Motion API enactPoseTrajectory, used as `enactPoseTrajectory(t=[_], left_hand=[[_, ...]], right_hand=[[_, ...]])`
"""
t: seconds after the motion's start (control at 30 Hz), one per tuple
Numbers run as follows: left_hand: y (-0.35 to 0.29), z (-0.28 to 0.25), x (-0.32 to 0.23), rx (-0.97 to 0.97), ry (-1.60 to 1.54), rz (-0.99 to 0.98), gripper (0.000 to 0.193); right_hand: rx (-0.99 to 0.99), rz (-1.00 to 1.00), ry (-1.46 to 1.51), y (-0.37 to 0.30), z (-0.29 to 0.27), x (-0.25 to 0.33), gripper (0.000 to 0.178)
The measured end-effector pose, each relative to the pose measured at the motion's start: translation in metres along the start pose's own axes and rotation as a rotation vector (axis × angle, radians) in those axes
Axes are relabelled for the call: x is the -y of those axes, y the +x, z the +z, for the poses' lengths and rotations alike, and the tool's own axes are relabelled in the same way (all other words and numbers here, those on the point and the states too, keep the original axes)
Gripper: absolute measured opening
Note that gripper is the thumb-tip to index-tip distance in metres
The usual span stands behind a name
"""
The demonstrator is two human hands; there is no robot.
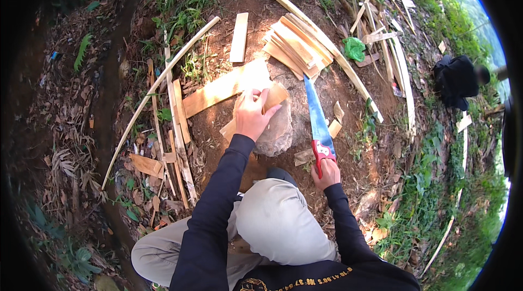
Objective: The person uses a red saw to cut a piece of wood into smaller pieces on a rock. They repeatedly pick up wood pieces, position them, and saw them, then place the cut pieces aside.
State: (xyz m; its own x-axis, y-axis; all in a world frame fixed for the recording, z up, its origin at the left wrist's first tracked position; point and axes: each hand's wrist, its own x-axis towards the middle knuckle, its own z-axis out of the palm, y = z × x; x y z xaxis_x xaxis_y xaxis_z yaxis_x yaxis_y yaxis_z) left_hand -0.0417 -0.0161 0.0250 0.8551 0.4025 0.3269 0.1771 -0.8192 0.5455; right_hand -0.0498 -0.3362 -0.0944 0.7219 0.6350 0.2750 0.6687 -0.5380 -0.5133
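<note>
My left hand (252, 115) grips a short wooden board (271, 100) and holds it down on a grey rock (277, 133) in front of my knee. My right hand (326, 174) is closed on the red handle of a handsaw (318, 122). Its blue blade points away from me, lying to the right of the rock and apart from the board. Both forearms are in dark sleeves.
A stack of cut wooden slats (294, 43) lies beyond the rock. A wide plank (220, 89), long thin strips (158, 81), offcuts and a green bag (354, 48) lie on bare earth. A person in dark clothes (456, 80) crouches at right among grass.
</note>
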Motion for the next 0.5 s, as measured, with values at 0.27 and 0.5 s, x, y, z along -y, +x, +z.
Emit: enactPoseTrajectory(t=[0.27,0.5], left_hand=[[0.005,-0.061,-0.042,-0.078,-0.177,0.069,0.055],[-0.011,-0.107,-0.079,-0.196,-0.130,0.264,0.058]], right_hand=[[0.020,0.078,0.089,0.053,-0.014,-0.019,0.025],[-0.183,-0.089,0.661,0.205,-0.147,0.153,0.030]])
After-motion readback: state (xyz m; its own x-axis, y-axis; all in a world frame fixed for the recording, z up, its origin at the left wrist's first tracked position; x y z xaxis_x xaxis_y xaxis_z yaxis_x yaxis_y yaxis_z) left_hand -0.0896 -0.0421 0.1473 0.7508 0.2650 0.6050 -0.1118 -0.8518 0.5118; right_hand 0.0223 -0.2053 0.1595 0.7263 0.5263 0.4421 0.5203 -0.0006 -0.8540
